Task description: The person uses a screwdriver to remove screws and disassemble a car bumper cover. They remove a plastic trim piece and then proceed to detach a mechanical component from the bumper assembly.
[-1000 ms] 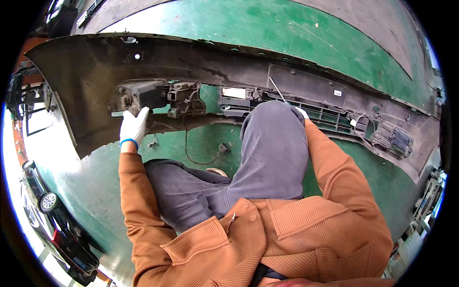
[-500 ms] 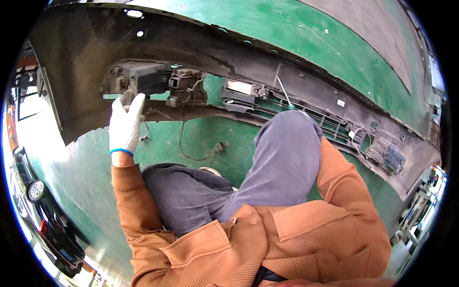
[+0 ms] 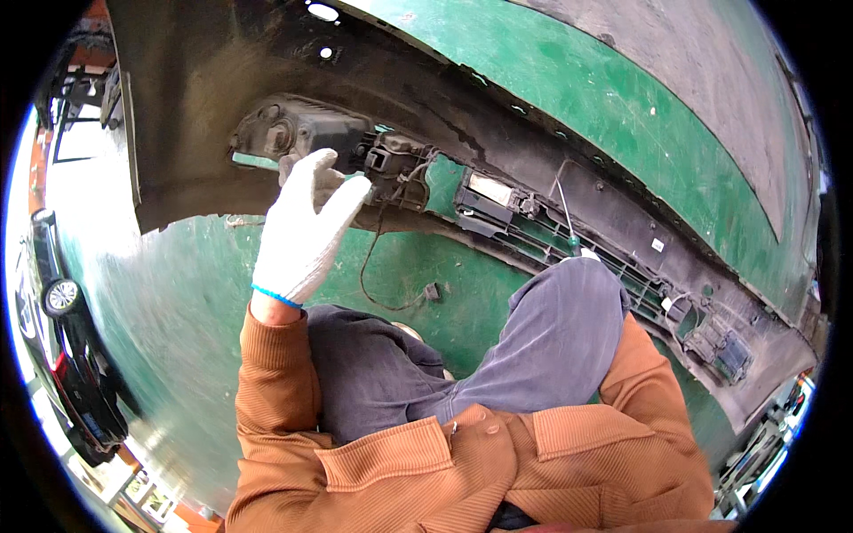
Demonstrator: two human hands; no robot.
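Observation:
My left hand (image 3: 306, 226), in a white glove with a blue cuff, is raised with thumb and fingers apart and nothing between them. It is just in front of a dirty dark lamp housing (image 3: 324, 129) on the inner side of a long black car bumper (image 3: 195, 169). Beside the housing sits a bracketed black part (image 3: 391, 160) with a cable, whose plug (image 3: 432, 291) lies on the floor. A screwdriver (image 3: 567, 213) with a green handle sticks up beyond my knee. My right hand (image 3: 589, 255) is round its handle; only a bit of glove shows, the rest hidden by the knee.
Slatted grille (image 3: 622, 277) runs along the bumper's middle, and another small lamp unit (image 3: 724, 354) is at its right end. A grey mat (image 3: 684, 98) lies on the green floor (image 3: 498, 44) beyond. Black car (image 3: 84, 382) stands at far left.
My left hand has come away from the lamp housing toward me, its fingers spreading. The view has turned, so the bumper sits further right and more tilted. The screwdriver stays by my knee.

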